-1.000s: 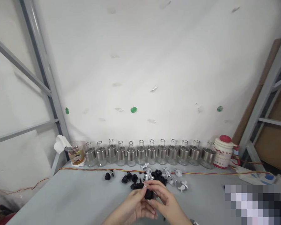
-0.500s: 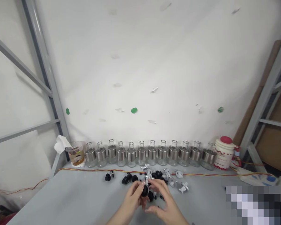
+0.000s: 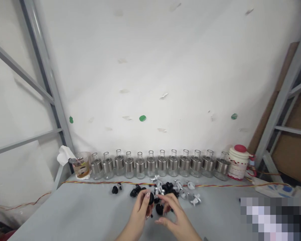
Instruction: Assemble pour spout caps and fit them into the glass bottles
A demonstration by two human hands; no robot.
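Note:
My left hand (image 3: 140, 211) is raised over the grey table (image 3: 72, 214), fingers pinched on a small black cap (image 3: 151, 198). My right hand (image 3: 174, 217) sits just to its right, fingers curled and apart, thumb and forefinger close to the cap and to another black piece (image 3: 159, 209) on the table. A heap of black caps (image 3: 169, 188) and silver-white fittings (image 3: 188, 194) lies just beyond both hands. A row of several glass bottles with silver collars (image 3: 150, 164) lines the wall.
A red-yellow twisted wire (image 3: 95, 182) runs across the table in front of the bottles. A cup of amber liquid (image 3: 80, 165) stands at the row's left end, a white and red jug (image 3: 238, 162) at its right. Grey shelf frames flank both sides.
Both hands have moved forward toward the heap. The left hand lifted the black cap away from the right hand, which has loosened and opened.

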